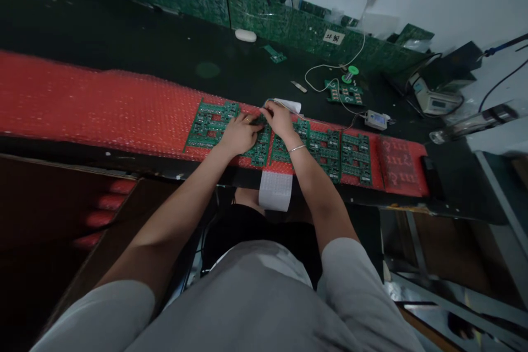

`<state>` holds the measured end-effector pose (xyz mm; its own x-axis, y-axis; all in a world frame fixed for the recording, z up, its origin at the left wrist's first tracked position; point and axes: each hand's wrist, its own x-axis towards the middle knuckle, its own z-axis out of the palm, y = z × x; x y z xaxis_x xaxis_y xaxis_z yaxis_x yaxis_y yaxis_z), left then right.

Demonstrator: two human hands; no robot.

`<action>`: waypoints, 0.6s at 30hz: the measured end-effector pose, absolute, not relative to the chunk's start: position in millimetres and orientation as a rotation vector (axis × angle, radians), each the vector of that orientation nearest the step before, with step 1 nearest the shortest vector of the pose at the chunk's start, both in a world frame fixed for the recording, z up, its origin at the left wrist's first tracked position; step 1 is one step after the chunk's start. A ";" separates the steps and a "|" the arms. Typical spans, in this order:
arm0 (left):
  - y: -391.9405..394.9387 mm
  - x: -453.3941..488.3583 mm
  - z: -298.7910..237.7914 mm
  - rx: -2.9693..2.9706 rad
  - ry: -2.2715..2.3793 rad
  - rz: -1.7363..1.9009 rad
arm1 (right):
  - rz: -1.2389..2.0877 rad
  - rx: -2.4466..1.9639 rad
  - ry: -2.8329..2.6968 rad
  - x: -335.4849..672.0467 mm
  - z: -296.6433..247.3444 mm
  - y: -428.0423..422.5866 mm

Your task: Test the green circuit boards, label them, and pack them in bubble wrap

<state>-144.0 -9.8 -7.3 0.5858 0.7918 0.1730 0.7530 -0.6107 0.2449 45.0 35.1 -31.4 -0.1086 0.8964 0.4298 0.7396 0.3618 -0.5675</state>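
My left hand (240,133) lies over a green circuit board (260,151), its fingers stretched across the board's surface. Close beside it, my right hand (281,121) pinches at the board's upper edge. A thin cable (319,121) runs from a small meter with a lit screen (375,120) to my right fingers, which partly hide its end. Another green board (206,126) lies to the left of my hands, and several similar boards (355,157) lie in a row to the right. All rest on red bubble wrap (136,104).
A white sheet (275,190) hangs over the table's front edge. Behind lie a white oval case (246,36), a small cutter (299,87), a solder spool (350,74) and a separate board (344,93). Green bins (264,14) line the back; a bagged board (400,165) lies right.
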 end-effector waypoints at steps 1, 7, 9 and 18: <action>-11.6 -145.0 -6.6 2.675 1.302 0.375 | 0.279 -1.398 -1.853 47.3 -26.4 31.2; -9.7 -140.7 2.6 2.697 1.323 0.228 | 0.468 -1.226 -1.785 48.6 -4.0 -30.7; -6.0 -141.5 2.5 2.695 1.296 0.217 | 0.564 -1.232 -1.829 41.8 -8.2 -51.4; -19.1 -171.0 -24.5 2.423 1.179 0.806 | 0.484 -1.324 -1.970 28.4 -25.8 -65.6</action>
